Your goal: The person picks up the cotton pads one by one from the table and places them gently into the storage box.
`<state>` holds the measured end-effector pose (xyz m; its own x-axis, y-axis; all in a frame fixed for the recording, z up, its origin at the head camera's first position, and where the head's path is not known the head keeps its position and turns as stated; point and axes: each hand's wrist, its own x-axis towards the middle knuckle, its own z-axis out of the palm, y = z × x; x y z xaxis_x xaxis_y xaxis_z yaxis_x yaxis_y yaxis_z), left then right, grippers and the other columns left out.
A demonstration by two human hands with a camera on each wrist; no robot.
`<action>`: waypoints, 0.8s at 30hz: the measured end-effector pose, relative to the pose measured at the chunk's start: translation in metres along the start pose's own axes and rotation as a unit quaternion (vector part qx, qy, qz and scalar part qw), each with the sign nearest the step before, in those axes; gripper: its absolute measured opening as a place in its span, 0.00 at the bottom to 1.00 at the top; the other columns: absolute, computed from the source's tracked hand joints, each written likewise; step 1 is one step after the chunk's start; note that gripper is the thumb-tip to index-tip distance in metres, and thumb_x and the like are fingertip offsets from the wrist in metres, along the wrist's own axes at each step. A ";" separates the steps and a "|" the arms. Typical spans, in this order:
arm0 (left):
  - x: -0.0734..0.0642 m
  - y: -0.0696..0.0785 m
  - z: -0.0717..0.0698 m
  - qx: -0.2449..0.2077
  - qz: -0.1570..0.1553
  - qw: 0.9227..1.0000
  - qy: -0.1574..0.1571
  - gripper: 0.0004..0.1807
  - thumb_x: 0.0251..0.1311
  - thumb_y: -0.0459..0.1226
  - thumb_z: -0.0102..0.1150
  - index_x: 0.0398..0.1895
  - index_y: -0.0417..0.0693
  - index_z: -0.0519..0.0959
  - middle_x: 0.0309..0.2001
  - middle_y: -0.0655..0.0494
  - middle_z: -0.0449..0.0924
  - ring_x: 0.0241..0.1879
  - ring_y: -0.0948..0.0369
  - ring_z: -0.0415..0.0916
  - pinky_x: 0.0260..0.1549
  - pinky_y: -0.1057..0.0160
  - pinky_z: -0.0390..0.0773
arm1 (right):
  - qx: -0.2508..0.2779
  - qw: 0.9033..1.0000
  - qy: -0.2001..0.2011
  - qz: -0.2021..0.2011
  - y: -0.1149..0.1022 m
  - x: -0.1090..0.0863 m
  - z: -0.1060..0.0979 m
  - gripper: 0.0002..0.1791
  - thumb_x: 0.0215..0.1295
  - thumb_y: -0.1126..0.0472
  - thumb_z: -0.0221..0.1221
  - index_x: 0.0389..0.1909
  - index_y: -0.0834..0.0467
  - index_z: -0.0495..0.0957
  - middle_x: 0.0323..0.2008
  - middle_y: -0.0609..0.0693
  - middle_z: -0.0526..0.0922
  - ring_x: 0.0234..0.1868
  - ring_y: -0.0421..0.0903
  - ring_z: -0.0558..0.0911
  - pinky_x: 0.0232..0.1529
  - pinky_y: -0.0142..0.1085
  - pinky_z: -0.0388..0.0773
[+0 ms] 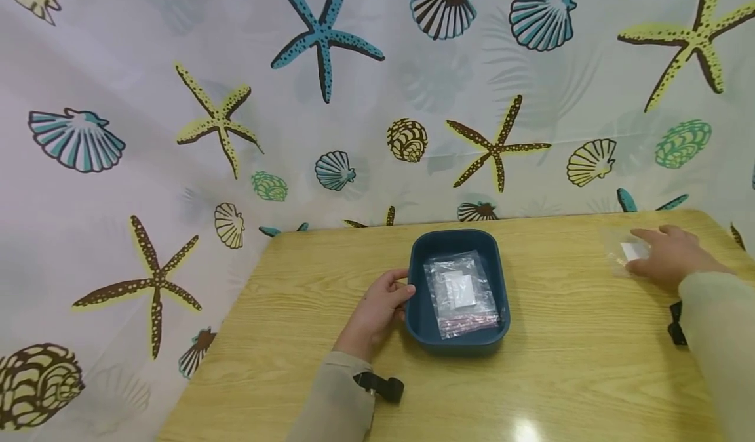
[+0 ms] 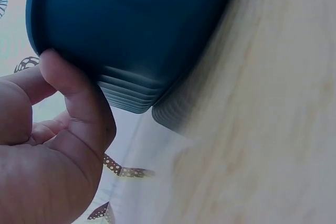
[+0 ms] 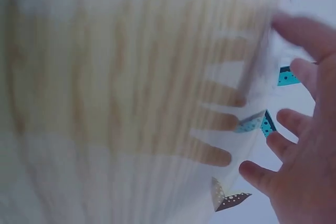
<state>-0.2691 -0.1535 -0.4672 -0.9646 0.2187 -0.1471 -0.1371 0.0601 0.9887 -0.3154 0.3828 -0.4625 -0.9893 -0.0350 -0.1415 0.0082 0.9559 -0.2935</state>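
My left hand [image 1: 380,304] grips the left rim of a dark blue plastic bin [image 1: 415,327] on the table. The left wrist view shows that hand [image 2: 63,129] against the outer wall of the bin [image 2: 136,30]. Inside the bin lie clear plastic bags [image 1: 463,291] with white labels and reddish strips at the near end. Far to the right, my right hand [image 1: 672,255] is over a clear bag [image 1: 618,253] with a white label. Spread fingers of the right hand [image 3: 299,129] appear in the right wrist view, where I cannot make out the bag.
Beneath everything is a light wood-grain table [image 1: 330,258]. A white curtain [image 1: 377,127] printed with shells and starfish hangs behind the table and along its left side. Black straps [image 1: 380,386] are around both wrists.
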 end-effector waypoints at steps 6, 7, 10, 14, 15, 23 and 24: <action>-0.001 0.000 0.000 0.001 0.002 1.000 -0.001 0.23 0.75 0.36 0.55 0.70 0.45 0.69 0.49 0.37 0.77 0.33 0.55 0.77 0.27 0.65 0.77 | -0.016 0.998 -0.029 -0.053 0.006 -0.003 -0.001 0.50 0.63 0.34 0.60 0.72 0.67 0.61 0.64 0.87 0.51 0.62 0.86 0.52 0.55 0.78 0.53; -0.001 0.000 0.000 0.001 0.002 1.000 -0.002 0.23 0.75 0.36 0.55 0.70 0.45 0.69 0.49 0.37 0.77 0.33 0.55 0.77 0.27 0.65 0.77 | -0.019 0.998 -0.033 -0.056 0.006 -0.004 -0.001 0.49 0.64 0.36 0.60 0.72 0.68 0.61 0.64 0.87 0.52 0.62 0.85 0.53 0.56 0.78 0.53; -0.001 0.001 0.000 0.001 0.000 1.000 -0.003 0.23 0.75 0.37 0.55 0.70 0.46 0.69 0.49 0.38 0.78 0.33 0.55 0.77 0.27 0.65 0.78 | -0.027 0.997 -0.039 -0.060 0.005 -0.007 -0.003 0.45 0.64 0.42 0.60 0.70 0.69 0.61 0.63 0.87 0.54 0.61 0.83 0.55 0.57 0.76 0.54; -0.001 0.002 0.001 0.001 -0.001 1.000 -0.002 0.23 0.75 0.36 0.55 0.70 0.47 0.70 0.48 0.39 0.78 0.33 0.55 0.77 0.28 0.65 0.78 | -0.038 0.997 -0.043 -0.058 0.000 -0.011 -0.008 0.42 0.58 0.50 0.61 0.68 0.70 0.63 0.61 0.87 0.55 0.60 0.83 0.57 0.57 0.74 0.57; -0.001 0.002 0.001 0.001 0.000 1.000 -0.002 0.23 0.75 0.36 0.54 0.70 0.46 0.70 0.48 0.39 0.78 0.33 0.55 0.77 0.28 0.65 0.77 | -0.038 0.997 -0.043 -0.058 -0.001 -0.013 -0.009 0.42 0.57 0.50 0.62 0.68 0.71 0.64 0.61 0.87 0.55 0.60 0.83 0.57 0.57 0.74 0.57; -0.001 0.002 0.002 0.006 0.003 1.000 -0.001 0.23 0.75 0.36 0.54 0.71 0.45 0.69 0.47 0.40 0.79 0.32 0.56 0.76 0.28 0.65 0.77 | -0.049 0.996 -0.024 -0.074 0.006 -0.013 -0.005 0.48 0.56 0.36 0.68 0.64 0.70 0.71 0.60 0.84 0.63 0.61 0.80 0.60 0.56 0.75 0.58; -0.001 0.002 0.002 0.004 0.002 1.000 -0.001 0.24 0.75 0.36 0.55 0.71 0.45 0.69 0.47 0.41 0.78 0.32 0.57 0.76 0.28 0.65 0.77 | -0.051 0.996 -0.019 -0.075 0.006 -0.013 -0.005 0.48 0.56 0.35 0.68 0.63 0.70 0.72 0.59 0.84 0.64 0.60 0.80 0.60 0.56 0.74 0.59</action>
<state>-0.2683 -0.1514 -0.4653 -0.9648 0.2211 -0.1424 -0.1307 0.0665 0.9892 -0.3032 0.3903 -0.4576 -0.9720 -0.1882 -0.1406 -0.1550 0.9636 -0.2176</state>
